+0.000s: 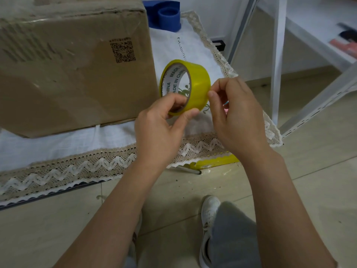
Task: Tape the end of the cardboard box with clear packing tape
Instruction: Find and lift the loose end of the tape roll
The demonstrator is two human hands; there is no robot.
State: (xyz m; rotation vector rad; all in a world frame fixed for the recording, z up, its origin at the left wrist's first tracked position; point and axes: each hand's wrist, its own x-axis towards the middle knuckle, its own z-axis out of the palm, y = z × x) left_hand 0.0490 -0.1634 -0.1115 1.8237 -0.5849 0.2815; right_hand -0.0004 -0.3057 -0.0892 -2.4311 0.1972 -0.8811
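Note:
A big brown cardboard box with a printed QR code stands on a white cloth at the left. To its right I hold a yellowish roll of packing tape in the air. My left hand grips the roll's lower rim, thumb inside the core. My right hand pinches at the roll's outer right side with thumb and forefinger. No loose tape end shows.
A white cloth with a lace border covers the low table. A blue plastic holder stands behind the box. A yellow item lies under the cloth's edge. A white metal rack stands at the right. My shoe rests on the tiled floor.

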